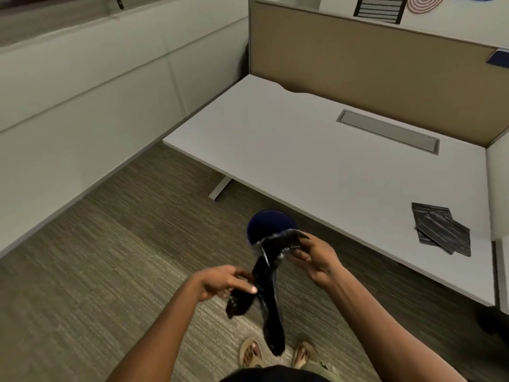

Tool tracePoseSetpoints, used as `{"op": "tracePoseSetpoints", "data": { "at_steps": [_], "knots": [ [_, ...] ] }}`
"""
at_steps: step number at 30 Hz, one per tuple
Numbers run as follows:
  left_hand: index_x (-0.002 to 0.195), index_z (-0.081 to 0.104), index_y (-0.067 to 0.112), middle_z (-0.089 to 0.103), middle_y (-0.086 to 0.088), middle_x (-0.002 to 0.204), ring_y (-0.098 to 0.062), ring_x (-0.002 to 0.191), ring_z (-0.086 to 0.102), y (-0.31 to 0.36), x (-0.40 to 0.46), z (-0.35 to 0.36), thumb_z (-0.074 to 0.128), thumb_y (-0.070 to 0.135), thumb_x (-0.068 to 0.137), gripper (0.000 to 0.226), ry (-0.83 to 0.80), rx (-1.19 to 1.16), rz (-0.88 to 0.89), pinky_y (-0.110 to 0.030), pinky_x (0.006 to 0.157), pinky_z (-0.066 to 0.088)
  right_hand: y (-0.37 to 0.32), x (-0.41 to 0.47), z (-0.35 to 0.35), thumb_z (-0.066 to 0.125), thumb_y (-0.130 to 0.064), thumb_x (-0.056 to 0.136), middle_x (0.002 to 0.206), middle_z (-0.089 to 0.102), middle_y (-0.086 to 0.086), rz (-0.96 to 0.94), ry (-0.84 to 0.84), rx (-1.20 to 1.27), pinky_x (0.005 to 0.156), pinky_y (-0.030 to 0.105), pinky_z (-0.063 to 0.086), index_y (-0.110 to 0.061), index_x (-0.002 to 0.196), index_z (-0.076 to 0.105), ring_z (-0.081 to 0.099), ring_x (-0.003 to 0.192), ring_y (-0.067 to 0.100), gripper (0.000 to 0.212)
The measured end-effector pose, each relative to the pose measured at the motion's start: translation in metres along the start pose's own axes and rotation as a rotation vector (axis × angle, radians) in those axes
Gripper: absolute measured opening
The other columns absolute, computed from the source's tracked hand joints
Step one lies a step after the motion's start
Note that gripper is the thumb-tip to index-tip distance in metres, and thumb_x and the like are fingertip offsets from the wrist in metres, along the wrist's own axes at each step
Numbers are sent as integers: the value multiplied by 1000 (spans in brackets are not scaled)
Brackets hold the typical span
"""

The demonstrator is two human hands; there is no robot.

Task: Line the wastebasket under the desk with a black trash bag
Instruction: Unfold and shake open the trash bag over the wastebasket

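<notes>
Lower centre of frame: right hand [316, 257] pinches the top edge of a black trash bag [268, 288], left hand [223, 281] pinches it lower down, and the bag hangs twisted between them above the carpet [110, 257]. Dark round wastebasket [268, 223] stands on the floor just behind the bag, at the desk [316, 161] front edge. Folded spare bags [440, 228] lie on the desk, right of frame.

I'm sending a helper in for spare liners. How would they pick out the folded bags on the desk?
Start at the white desk in front of the tan partition. Near its right front corner lies a small stack of folded black bags, flat and glossy. Unlike the black bag being opened in the person's hands, these lie untouched on the desktop.
</notes>
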State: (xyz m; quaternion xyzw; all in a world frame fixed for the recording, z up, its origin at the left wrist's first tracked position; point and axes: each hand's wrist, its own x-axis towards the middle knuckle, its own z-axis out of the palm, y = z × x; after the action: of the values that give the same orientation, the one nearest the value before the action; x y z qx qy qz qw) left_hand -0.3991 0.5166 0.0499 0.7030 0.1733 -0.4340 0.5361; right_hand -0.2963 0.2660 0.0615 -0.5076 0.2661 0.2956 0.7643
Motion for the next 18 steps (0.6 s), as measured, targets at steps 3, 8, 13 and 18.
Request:
{"op": "tracePoseSetpoints", "data": {
  "at_steps": [3,8,13,18],
  "knots": [
    [105,70,22,73,4,102,-9,93,67,3,24,26,96,46,65,54,233,104,-29,-32,76,55,0,-2,17,49,-4,103,103,77,21,51,-4,32,65,40,65,-2,119,72,77,74,24,29],
    [94,69,20,73,-5,98,-21,90,68,13,38,43,72,18,94,3,610,-92,118,-36,84,56,-13,-3,27,58,-5,98,117,76,21,-20,64,-133,105,58,55,-12,112,80,71,113,38,27],
    [116,71,32,71,4,115,-10,101,66,30,22,54,50,70,97,47,449,-356,218,-30,79,53,-18,-3,27,63,-13,98,117,75,14,-155,155,-302,101,56,57,-16,104,80,71,111,32,18],
    [123,70,35,71,14,118,-13,112,70,15,34,78,83,58,74,56,557,409,172,-28,88,58,-24,1,29,66,-18,94,118,73,13,-177,195,-319,101,57,56,-17,107,77,67,112,32,17]
  ]
}}
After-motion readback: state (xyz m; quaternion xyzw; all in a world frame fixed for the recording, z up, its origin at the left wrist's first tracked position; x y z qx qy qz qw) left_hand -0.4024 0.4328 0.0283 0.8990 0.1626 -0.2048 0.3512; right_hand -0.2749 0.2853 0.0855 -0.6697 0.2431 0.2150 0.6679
